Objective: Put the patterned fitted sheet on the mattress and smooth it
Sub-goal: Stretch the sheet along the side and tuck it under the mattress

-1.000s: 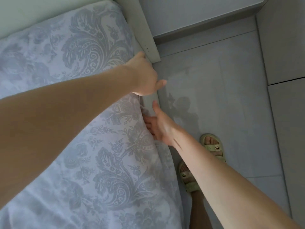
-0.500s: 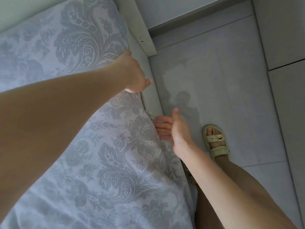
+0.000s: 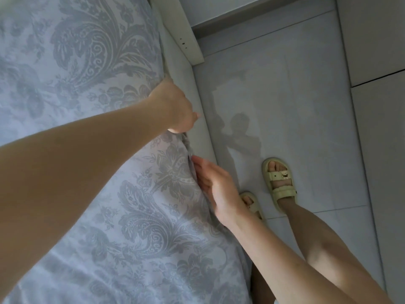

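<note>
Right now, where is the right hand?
In the head view, the right hand is right of centre, touching the side edge of the sheet, below the left hand and just left of the sandals.

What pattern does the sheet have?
The sheet has grey floral, paisley-like scrolls on a pale lilac-white ground. The head view shows it best.

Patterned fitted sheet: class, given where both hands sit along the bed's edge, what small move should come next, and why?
Probably slide the right hand down, tucking the gathered hem behind the bed frame. The left hand seems to grip the patterned fitted sheet farther along, and the hem between the hands lies bunched.
</note>
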A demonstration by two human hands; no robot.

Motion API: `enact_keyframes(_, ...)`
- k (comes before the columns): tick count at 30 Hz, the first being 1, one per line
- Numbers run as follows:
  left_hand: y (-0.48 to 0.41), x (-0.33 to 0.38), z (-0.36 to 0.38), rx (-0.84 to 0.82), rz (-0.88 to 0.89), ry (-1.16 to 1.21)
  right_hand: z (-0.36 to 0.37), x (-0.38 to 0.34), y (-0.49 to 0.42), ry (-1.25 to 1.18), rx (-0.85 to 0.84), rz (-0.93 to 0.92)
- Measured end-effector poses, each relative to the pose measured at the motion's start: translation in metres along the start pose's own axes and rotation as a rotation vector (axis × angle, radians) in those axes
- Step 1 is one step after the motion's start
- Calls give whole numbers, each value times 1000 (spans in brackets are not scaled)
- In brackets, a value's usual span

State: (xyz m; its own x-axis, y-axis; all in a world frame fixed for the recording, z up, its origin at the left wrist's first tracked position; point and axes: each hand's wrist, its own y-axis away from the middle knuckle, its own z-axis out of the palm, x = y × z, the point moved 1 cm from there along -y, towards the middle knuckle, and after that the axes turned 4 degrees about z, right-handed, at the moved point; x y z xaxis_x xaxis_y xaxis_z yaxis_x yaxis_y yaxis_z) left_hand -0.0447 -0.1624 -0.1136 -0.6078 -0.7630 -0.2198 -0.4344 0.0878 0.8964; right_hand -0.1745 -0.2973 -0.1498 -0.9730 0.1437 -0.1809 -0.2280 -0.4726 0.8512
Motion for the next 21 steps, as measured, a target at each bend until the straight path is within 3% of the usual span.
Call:
enact_keyframes(3,3,-3,2,42,-15,-14,1,-10,-17,-2,-230,328)
enact_keyframes(7,-13,1,-2,11,-5,8,8,-22,-43,105,-353,502)
enact_keyframes(10,-16,0,1,24,9,24,3,-19,-29,165,-232,476)
enact_keyframes(13,-12,-7,7,140,39,182,-21,-3,-9,153,-117,400)
enact_keyframes(17,4,1,10,345,99,236,-13,15,-11,173,-215,397)
enact_keyframes(21,26,36,19,401,191,229,-7,14,-12,131,-224,357)
